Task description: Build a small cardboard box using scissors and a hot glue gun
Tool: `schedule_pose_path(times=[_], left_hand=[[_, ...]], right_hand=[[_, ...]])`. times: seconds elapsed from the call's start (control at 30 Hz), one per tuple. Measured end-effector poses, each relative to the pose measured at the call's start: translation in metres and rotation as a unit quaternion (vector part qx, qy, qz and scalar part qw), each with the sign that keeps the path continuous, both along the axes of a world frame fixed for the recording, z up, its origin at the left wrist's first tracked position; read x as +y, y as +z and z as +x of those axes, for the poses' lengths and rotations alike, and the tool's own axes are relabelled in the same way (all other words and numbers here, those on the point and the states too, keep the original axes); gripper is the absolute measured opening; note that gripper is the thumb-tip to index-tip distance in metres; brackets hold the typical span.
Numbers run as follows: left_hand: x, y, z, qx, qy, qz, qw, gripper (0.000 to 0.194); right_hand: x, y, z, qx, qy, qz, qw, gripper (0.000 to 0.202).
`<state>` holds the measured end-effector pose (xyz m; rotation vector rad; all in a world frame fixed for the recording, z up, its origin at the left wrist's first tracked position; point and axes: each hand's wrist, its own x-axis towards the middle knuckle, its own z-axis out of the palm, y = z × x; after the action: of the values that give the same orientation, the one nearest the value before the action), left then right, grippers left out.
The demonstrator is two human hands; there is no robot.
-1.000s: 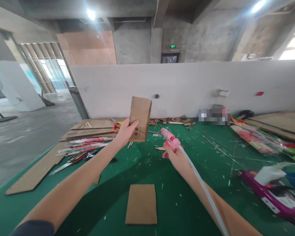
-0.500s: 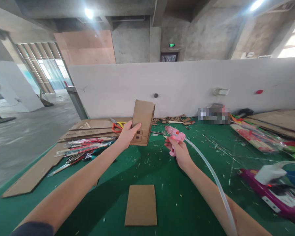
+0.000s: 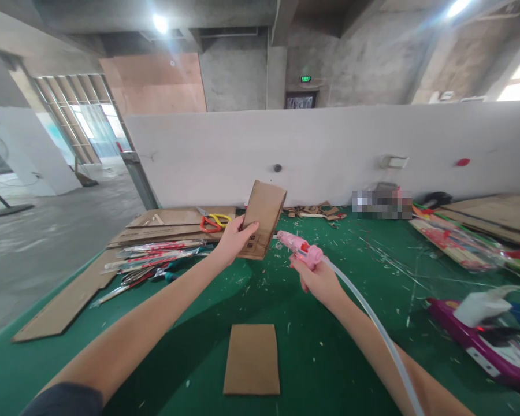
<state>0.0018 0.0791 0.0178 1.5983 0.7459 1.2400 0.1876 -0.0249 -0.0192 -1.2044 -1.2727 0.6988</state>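
Observation:
Raised above the green table, a brown cardboard piece with dark printing is held tilted in my left hand, thumb on its front face. My right hand is wrapped round a pink hot glue gun. The gun's nozzle points left at the cardboard's right edge, very close to it; whether they touch I cannot tell. From the back of the gun a pale translucent tube or glue stick runs down over my right forearm. A flat cardboard square lies on the table in front of me.
Scissors with orange and yellow handles rest on cardboard sheets at the left, beside several wrapped tools. Cardboard scraps lie along the wall. A purple power strip with plugs sits at the right.
My right hand has turned the glue gun, so its nozzle now lies against or just beside the cardboard's right edge. The cardboard in my left hand has tilted a little to the right.

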Motion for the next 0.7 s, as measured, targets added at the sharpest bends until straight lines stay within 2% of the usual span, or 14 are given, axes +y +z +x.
schedule_pose_path(times=[0.23,0.33,0.43,0.57,0.7], left_hand=[[-0.004,-0.003,0.006,0.018,0.027,0.0,0.999,0.04],[-0.006,-0.003,0.007,0.028,0.038,0.009,0.999,0.04],[-0.006,-0.003,0.006,0.027,0.049,0.013,0.998,0.038],[-0.002,-0.004,0.005,0.008,0.052,0.028,0.998,0.036],[0.001,-0.003,0.004,-0.024,0.049,0.014,0.998,0.037]], right_hand=[[0.001,0.002,0.001,-0.056,-0.026,-0.001,0.998,0.014],[0.001,0.0,0.004,-0.11,-0.023,-0.03,0.993,0.022],[0.001,-0.003,0.005,-0.156,-0.01,-0.046,0.987,0.028],[0.0,-0.009,0.002,-0.164,0.013,-0.076,0.983,0.032],[-0.003,-0.009,-0.003,-0.187,0.035,-0.095,0.977,0.027]])
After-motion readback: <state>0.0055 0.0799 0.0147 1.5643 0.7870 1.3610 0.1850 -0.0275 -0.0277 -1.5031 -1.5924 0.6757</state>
